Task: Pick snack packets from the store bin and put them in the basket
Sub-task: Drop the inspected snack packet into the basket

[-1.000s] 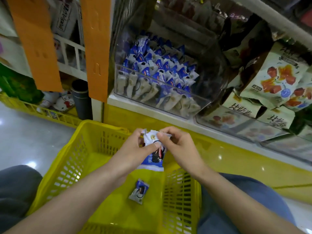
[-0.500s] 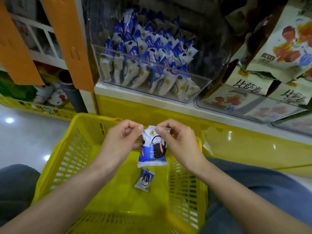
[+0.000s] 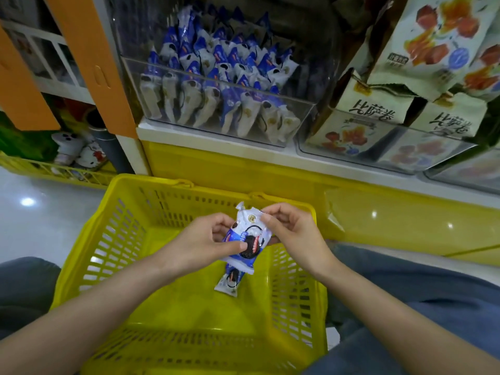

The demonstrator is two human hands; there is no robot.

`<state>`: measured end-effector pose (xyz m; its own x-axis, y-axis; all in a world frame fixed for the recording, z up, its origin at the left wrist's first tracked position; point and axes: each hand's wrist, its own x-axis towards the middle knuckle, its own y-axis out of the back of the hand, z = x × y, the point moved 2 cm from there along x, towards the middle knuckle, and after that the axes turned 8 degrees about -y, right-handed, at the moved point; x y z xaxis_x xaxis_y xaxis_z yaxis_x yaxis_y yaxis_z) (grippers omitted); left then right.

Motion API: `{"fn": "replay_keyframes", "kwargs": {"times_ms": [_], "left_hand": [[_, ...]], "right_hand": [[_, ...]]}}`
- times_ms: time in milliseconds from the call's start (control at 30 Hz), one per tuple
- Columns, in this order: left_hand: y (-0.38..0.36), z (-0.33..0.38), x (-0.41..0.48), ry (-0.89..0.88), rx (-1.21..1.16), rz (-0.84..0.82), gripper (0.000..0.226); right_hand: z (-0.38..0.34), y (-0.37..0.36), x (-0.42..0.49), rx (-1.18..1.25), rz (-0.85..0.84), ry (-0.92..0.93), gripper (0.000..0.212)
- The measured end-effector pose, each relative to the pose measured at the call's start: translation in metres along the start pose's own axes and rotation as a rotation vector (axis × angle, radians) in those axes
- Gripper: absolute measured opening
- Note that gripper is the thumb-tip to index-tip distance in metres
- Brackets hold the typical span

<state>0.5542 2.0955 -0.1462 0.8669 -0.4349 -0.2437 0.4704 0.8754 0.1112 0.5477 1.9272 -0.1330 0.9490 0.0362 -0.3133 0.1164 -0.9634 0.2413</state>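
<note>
A blue and white snack packet (image 3: 250, 234) with a dark cookie picture hangs over the yellow basket (image 3: 121, 234). My left hand (image 3: 205, 239) grips its left side, thumb across the front. My right hand (image 3: 292, 231) pinches its upper right corner. A second packet of the same kind (image 3: 230, 281) lies on the basket's floor, just below the held one. The clear store bin (image 3: 216, 85) on the shelf above is packed with several more such packets.
Next to the bin on the right stand clear bins with larger cream snack bags (image 3: 378, 112). A yellow shelf base (image 3: 378, 212) runs behind the basket. Orange panels (image 3: 92, 58) hang at the left. My knees in grey trousers (image 3: 405, 280) flank the basket.
The camera has tilted so the bin and basket sit lower in view. The packet has turned slightly, and my left thumb now lies across its lower front.
</note>
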Motion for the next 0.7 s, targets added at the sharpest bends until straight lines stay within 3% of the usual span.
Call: {"fn": "replay_keyframes", "kwargs": {"times_ms": [100,200,333,600,700], "left_hand": [[-0.011,-0.026,0.001,0.023,0.116,0.028,0.024],[-0.018,-0.062,0.008,0.103,0.236,0.105,0.030],[-0.032,-0.111,0.023,0.175,0.368,0.143,0.039],[-0.039,-0.199,0.048,0.386,0.425,0.267,0.041],[-0.038,-0.226,0.047,0.487,0.430,0.239,0.042]], "right_hand": [[0.029,0.030,-0.003,-0.303,0.189,0.067,0.010],[0.069,0.063,0.001,-0.631,0.414,0.000,0.034],[0.115,0.070,0.006,-0.512,0.463,-0.174,0.035],[0.138,0.063,0.012,-0.380,0.588,-0.123,0.029],[0.138,0.062,0.013,-0.384,0.599,-0.106,0.024]]}}
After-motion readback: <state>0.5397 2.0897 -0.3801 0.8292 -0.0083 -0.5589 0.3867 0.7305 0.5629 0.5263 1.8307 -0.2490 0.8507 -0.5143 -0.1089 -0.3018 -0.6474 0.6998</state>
